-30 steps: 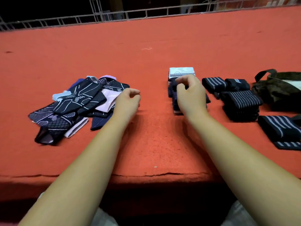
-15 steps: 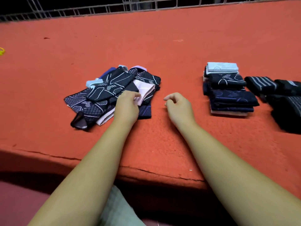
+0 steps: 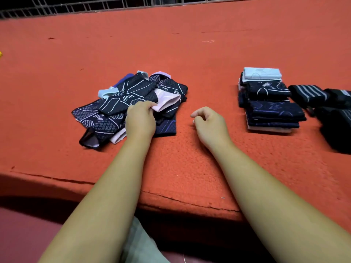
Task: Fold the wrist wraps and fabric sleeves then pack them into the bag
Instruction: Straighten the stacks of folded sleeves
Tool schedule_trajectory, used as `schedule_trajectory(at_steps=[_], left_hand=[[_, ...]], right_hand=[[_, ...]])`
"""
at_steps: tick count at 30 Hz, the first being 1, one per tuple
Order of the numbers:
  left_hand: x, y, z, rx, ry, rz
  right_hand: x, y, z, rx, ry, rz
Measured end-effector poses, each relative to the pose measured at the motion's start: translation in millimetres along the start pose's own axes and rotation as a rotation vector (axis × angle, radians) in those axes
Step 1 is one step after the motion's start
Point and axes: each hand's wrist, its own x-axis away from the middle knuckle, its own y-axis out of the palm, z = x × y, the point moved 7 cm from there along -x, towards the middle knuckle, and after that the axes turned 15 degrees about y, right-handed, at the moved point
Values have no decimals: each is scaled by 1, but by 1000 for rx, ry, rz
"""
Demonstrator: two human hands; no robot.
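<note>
A loose heap of unfolded fabric sleeves (image 3: 121,103), dark with white line patterns plus pale pink and light blue ones, lies at centre left on the red felt table (image 3: 190,54). My left hand (image 3: 140,118) rests on the heap's near right side, its fingers pinching the edge of a dark patterned sleeve beside a pink one. My right hand (image 3: 209,124) hovers over bare felt to the right, fingers loosely curled, holding nothing. A neat stack of folded sleeves (image 3: 269,103) sits further right. Folded black striped wrist wraps (image 3: 322,103) lie at the right edge. The bag is out of view.
The table's near edge (image 3: 171,198) runs across in front of me, with cracks in the felt. A metal rail (image 3: 95,6) borders the far side. A small yellow object (image 3: 1,54) shows at the left edge.
My right hand left the folded stack and moved left over bare felt. My left hand reached onto the heap and closed on a sleeve. The view swung left, so the bag dropped out of frame.
</note>
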Motion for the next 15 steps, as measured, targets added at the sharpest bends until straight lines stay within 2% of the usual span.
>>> schedule_trajectory(at_steps=[5, 11, 15], left_hand=[[-14, -34, 37, 126, 143, 109], [-23, -68, 97, 405, 253, 115], [-31, -70, 113, 528, 203, 95]], right_hand=[[3, -5, -3, -83, -24, 5], [8, -11, -14, -230, 20, -195], [8, -36, -38, -197, -140, -132]])
